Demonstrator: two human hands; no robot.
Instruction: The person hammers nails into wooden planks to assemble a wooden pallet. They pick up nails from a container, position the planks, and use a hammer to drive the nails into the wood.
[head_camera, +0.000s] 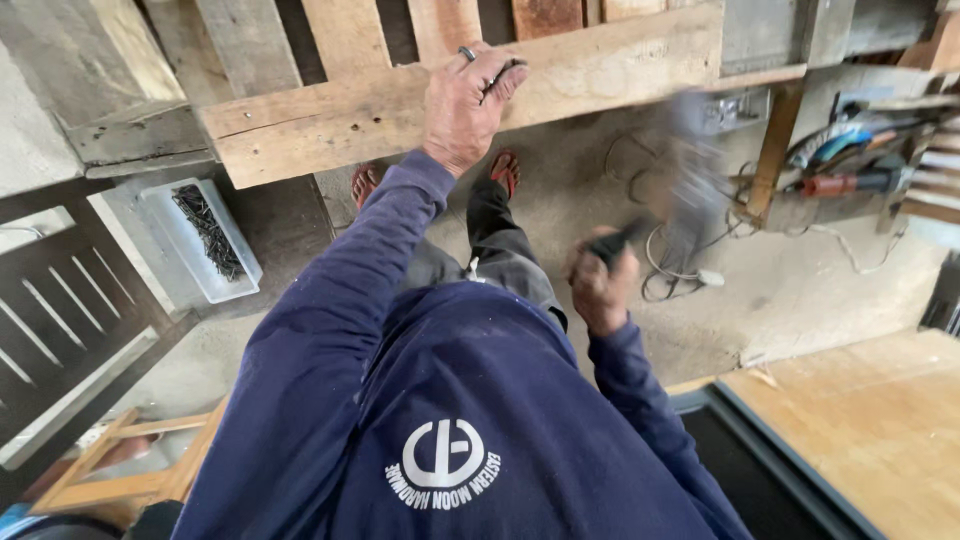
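We cannot make out the head of the tool (690, 150) in our right hand (600, 285): it is a grey blur, only its dark handle clear. Our left hand (468, 105) covers part of the plank (620, 60). The contents of the white tray (205, 240) are too small to identify. The pallet's top is cut off.

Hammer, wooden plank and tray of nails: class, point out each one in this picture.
hammer (612, 243): head view, on the dark handle above the right hand's grip.
wooden plank (620, 60): head view, on its bare face.
tray of nails (245, 262): head view, on the tray's white rim.
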